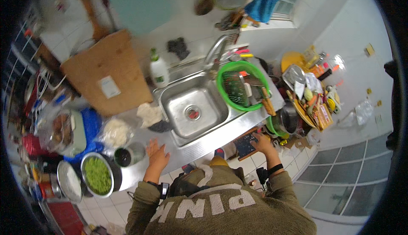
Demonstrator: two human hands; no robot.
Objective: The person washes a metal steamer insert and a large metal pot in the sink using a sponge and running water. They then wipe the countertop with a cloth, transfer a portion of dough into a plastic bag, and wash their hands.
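Note:
My left hand [157, 153], empty with fingers spread, is over the steel counter by a dark-filled cup [122, 157]. Left of it are a metal pot of chopped greens [98, 175] and a bowl of white powder [70, 184]. Above them a plastic bag holds a pale, dough-like mass [115, 132]. My right hand [262, 143] is beyond the counter's front edge, fingers apart, appearing over a dark wood-framed panel [245, 144]; contact cannot be told. Between the hands lies the steel sink [195, 107], with a green basket of utensils [244, 85] at its right.
A wooden board [110, 72] leans on the wall behind the counter, beside a white pump bottle [158, 69]. The faucet [216, 50] rises behind the sink. To the right stand a tray of vegetables [310, 102] and a dark pot [287, 118].

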